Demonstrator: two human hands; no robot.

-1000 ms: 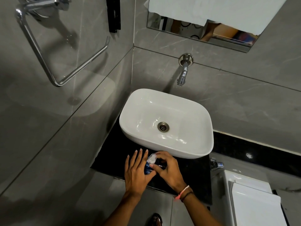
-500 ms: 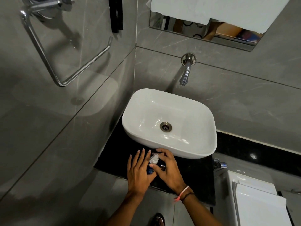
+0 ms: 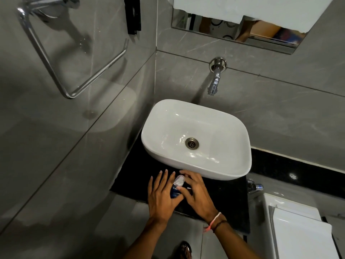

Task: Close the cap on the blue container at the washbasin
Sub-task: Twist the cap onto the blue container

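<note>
Head view: fingers around blue container

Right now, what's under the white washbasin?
The white washbasin sits on a glossy black stone counter. Its base and the counter directly beneath are hidden by the bowl. Both hands hold the blue container just in front.

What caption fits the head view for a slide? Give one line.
Both hands, left hand and right hand, hold a blue container with a clear cap over the black counter before a white washbasin.
</note>
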